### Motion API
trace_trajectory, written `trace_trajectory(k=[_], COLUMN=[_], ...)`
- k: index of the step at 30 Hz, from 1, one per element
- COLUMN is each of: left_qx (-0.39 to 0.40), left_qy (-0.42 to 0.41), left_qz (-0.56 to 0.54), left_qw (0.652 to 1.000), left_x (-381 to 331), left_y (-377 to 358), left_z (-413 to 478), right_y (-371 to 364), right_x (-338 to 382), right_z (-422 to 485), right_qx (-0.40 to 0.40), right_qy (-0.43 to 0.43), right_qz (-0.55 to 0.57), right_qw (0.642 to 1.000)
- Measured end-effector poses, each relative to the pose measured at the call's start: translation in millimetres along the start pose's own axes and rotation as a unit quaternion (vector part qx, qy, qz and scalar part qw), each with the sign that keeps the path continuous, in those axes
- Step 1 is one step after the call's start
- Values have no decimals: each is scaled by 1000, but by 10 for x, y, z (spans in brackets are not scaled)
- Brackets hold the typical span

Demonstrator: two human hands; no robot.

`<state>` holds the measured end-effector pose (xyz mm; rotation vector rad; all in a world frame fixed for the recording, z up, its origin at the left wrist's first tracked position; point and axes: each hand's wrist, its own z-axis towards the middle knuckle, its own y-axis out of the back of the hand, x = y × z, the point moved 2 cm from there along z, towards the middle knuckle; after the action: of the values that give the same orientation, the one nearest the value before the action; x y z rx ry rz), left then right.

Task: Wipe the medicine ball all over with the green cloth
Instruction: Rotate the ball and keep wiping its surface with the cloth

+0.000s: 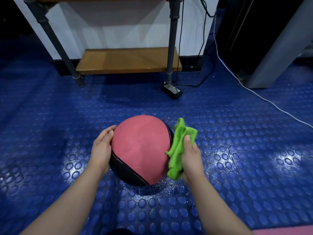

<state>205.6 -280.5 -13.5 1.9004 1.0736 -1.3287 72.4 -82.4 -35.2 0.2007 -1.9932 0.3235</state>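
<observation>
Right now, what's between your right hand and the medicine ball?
The green cloth: the right hand grips it, bunched against the right side of the medicine ball. The head view shows this.

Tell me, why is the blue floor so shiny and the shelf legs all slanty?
Head view: light glares off the bumpy blue floor right of the medicine ball; the wide-angle lens makes the shelf legs lean; a soft shadow sits under the ball.
</observation>
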Motion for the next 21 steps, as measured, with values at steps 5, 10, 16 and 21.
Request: trace_trajectory(k=[5, 10, 16, 21], left_qx=[111, 130, 115, 118], left_qy=[236, 238, 110, -25], left_qz=[-10, 0, -14, 34], left_qw=[965, 962, 987, 992], left_x=[145, 216, 228, 26], left_y=[84, -91, -233, -367], left_z=[-35, -154, -227, -213], right_y=[-74, -6, 215, 301], right_x=[-30, -45, -140, -116], right_z=[75, 119, 103, 142], right_qx=[39, 6, -35, -56], right_qy=[-60, -91, -112, -120], right_qz=[-30, -3, 64, 89], right_qw=[997, 996, 991, 987])
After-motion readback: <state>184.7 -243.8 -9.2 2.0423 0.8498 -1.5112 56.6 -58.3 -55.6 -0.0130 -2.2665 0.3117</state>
